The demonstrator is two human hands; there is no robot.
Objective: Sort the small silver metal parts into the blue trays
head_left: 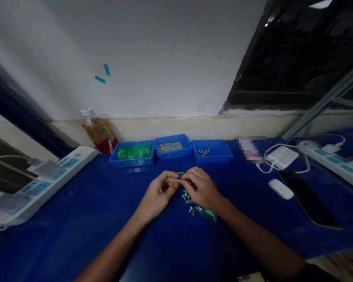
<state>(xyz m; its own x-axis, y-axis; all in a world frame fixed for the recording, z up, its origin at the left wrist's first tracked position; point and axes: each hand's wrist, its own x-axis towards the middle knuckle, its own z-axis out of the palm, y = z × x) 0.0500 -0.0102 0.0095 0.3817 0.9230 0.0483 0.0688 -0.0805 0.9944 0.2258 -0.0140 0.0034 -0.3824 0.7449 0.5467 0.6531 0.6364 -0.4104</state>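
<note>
My left hand and my right hand meet over the middle of the blue table. Their fingertips are pinched together around a small silvery metal part, mostly covered by the fingers; its exact kind is too small to tell. Below my right hand lie several loose screws, some of them partly hidden by the palm. Just under the right wrist is a green, shiny plastic packet.
Along the wall stand three blue bins: one with green packets, one with metal bars, one with screws. A drink bottle and power strip are left; a white mouse, phone and charger right.
</note>
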